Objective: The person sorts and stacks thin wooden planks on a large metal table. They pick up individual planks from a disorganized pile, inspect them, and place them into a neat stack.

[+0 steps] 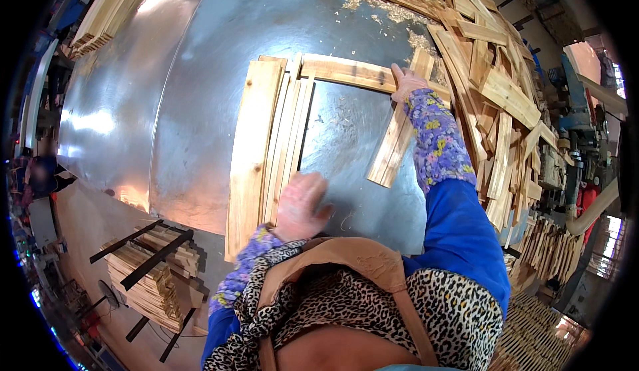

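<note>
My right hand (407, 83) is over a pale wooden board (349, 73) that lies crosswise on the metal table, its fingers bent over the far edge near the right end. Another short board (393, 146) slants toward me from beneath that hand. My left hand (301, 206) is at the near ends of several narrow wooden strips (287, 138) lying side by side; its thumb stands apart from the fingers and I see nothing in it. A wider plank (253, 151) with small knots lies along the left side of these strips.
A heap of loose boards (496, 91) covers the right side of the table (219, 71), with wood shavings (393, 13) along its edge. Stacked planks (113, 11) lie at the far left. Below the table's left edge, a rack (150, 271) holds more wood.
</note>
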### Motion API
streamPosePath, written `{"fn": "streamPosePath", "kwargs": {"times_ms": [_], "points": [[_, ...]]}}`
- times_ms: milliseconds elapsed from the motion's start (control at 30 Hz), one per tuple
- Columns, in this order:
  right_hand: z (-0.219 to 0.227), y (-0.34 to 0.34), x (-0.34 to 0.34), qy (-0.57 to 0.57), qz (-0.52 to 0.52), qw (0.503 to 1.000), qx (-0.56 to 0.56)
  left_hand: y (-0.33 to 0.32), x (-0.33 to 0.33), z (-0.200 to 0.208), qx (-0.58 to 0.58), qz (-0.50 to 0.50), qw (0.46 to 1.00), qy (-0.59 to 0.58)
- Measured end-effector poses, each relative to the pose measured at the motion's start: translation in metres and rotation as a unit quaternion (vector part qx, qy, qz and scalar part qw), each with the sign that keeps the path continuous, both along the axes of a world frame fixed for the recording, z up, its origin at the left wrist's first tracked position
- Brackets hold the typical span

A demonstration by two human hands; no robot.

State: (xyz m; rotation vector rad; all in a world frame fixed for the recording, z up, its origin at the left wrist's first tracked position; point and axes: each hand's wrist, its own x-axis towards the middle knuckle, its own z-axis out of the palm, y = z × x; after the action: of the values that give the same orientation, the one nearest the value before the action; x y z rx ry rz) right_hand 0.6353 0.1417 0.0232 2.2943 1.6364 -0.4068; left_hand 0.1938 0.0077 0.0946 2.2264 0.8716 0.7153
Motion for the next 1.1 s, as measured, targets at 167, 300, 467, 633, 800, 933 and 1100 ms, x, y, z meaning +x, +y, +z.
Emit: {"fn": "streamPosePath", "kwargs": {"times_ms": [167,300,467,633,800,933,1100], "points": [[0.061,-0.024,-0.046,0.069,0.058,0.984,-0.154,-0.034,0.052,-0.079,-0.231,0.071,0.97,-0.034],[0.012,-0.092,-0.087,0.392,-0.016,0.915,-0.09,-0.048,0.116,-0.133,-0.633,0.101,0.725,-0.252],[-0.015,-0.1,-0.096,0.011,-0.217,0.972,0.084,-0.012,0.125,-0.093,-0.78,0.072,0.585,-0.209],[-0.052,-0.134,-0.09,0.097,-0.257,0.942,0.194,0.016,0.06,-0.019,-0.607,0.136,0.768,-0.153],[0.02,-0.173,-0.2,0.472,-0.356,0.793,0.143,0.031,-0.034,0.043,-0.366,0.218,0.9,0.095],[-0.023,-0.206,-0.308,0.514,-0.199,0.833,0.058,0.018,-0.111,0.042,-0.357,0.276,0.878,0.159],[-0.03,-0.226,-0.281,0.487,0.01,0.873,0.019,-0.007,-0.18,-0.038,-0.069,0.234,0.904,0.35]]}}
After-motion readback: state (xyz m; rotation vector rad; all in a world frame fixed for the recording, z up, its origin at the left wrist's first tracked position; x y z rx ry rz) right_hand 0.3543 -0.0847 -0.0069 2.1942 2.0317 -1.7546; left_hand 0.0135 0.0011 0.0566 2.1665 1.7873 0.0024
